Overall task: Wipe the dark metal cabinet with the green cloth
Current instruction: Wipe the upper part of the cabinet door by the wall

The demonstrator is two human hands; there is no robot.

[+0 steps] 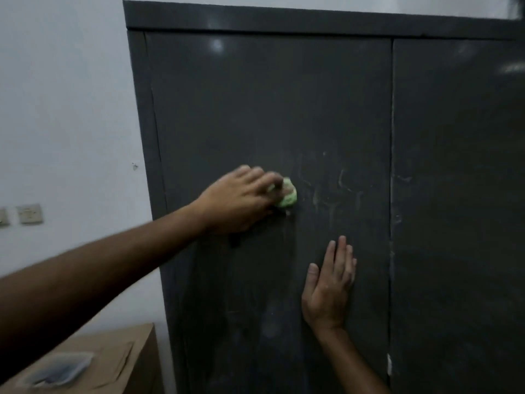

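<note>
Where pale smears cross the left door of the dark metal cabinet (284, 109), green cloth (287, 197) bunched against the panel, gripped by the left hand (241, 199), somewhat blurred. Lower and right, right hand (329, 288) flat on the same door, fingers straight. Cardboard box (113, 362) at bottom left, beside the cabinet.

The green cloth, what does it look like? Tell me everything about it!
The green cloth is pale lime green, soft and scrunched into a small wad. Only part of it shows, peeking out past the fingers of the left hand, which holds it against the left door of the dark metal cabinet, about halfway up, just left of some chalky smears.
</note>
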